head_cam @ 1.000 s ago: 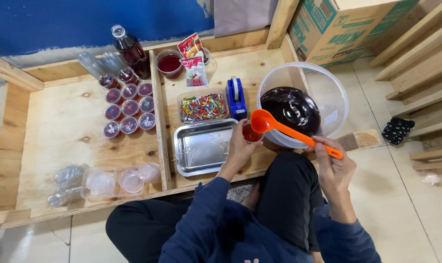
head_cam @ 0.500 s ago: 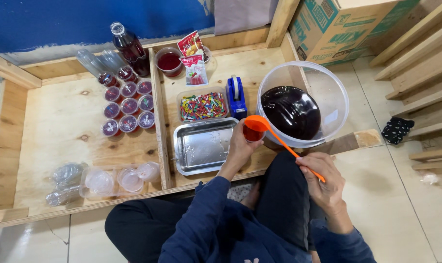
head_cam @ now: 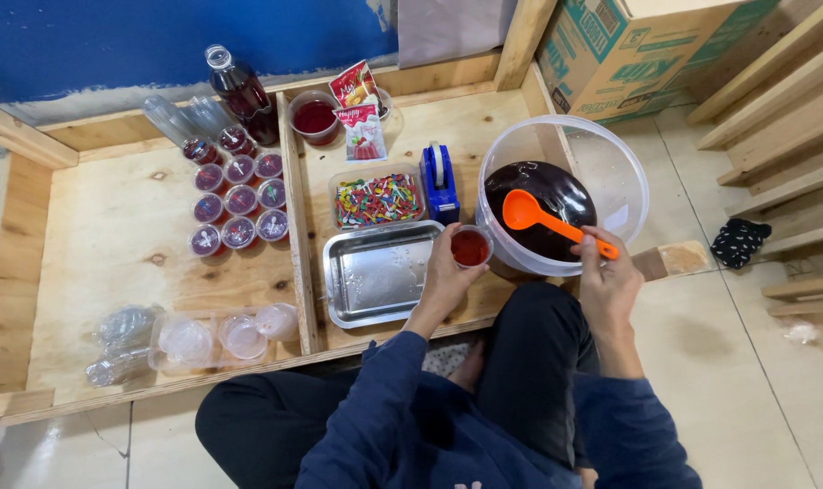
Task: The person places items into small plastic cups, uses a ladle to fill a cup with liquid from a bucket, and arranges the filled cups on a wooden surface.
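While the fingers of the left hand [head_cam: 443, 282] curl around a small clear cup [head_cam: 471, 246] filled with red liquid, the cup is held upright just beside the near wall of a large clear tub [head_cam: 611, 163], over the wooden counter [head_cam: 112, 235]. The right hand [head_cam: 609, 276] has its fingers pinched on the end of the handle of an orange ladle [head_cam: 543, 217], whose bowl hangs over the dark liquid inside the tub.

Just left of the held cup lies a shallow steel tray [head_cam: 380, 276], bare and shining. Behind the tray sits a clear box of coloured sticks [head_cam: 378, 198], with a blue tape dispenser [head_cam: 441, 178] beside it on the right. Further back stand a round container of red liquid [head_cam: 314, 117] and two small red-and-white packets [head_cam: 359, 109].

Across a wooden divider, on the left part of the counter, a cluster of lidded cups of purple-red drink [head_cam: 237, 201] stands in rows, with a dark bottle [head_cam: 242, 91] behind them. Nearer the front edge lie empty clear cups [head_cam: 216, 335], some on their sides. A cardboard box [head_cam: 638, 50] stands on the floor behind the tub. The person sits cross-legged in dark clothes.
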